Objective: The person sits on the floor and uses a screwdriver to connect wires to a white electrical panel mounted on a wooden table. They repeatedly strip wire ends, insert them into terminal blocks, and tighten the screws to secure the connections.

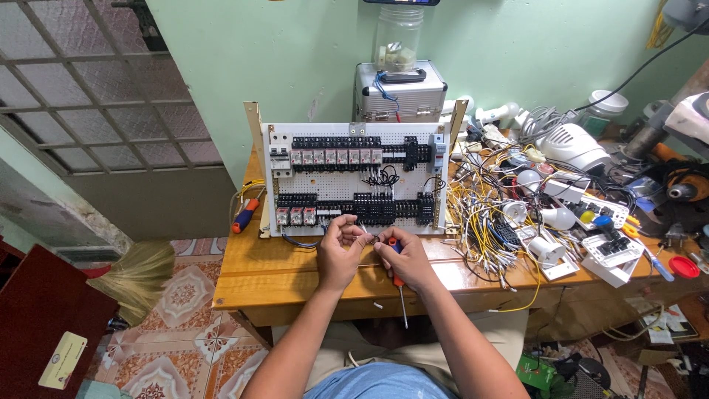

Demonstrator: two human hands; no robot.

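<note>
Your left hand (pixel 340 251) sits at bench centre, fingers pressed together on a thin white wire (pixel 365 230) just below the bottom edge of the control panel (pixel 354 181). Your right hand (pixel 405 258) is just beside it at 3 o'clock, the two nearly touching. Its fingers are curled around a screwdriver (pixel 399 292) with a red handle; the steel shaft points down toward 6 o'clock, past the bench (pixel 251 273) edge. The right fingertips also meet the wire end; exact grip too small to tell.

The panel stands upright at 12 o'clock from your hands: white perforated plate, rows of black terminal blocks and relays, wooden side rails. A second screwdriver (pixel 245 214), red and blue handle, lies at 10 o'clock by the panel's left rail.

At 2 to 3 o'clock, a tangle of yellow and white wires (pixel 484 222) spreads over the bench, with white switch boxes (pixel 609 251) beyond it. A silver case (pixel 400 92) sits behind the panel at 12 o'clock, with a clear jar (pixel 397 37) on top. A broom (pixel 136 273) rests on the tiled floor at 9 o'clock.
</note>
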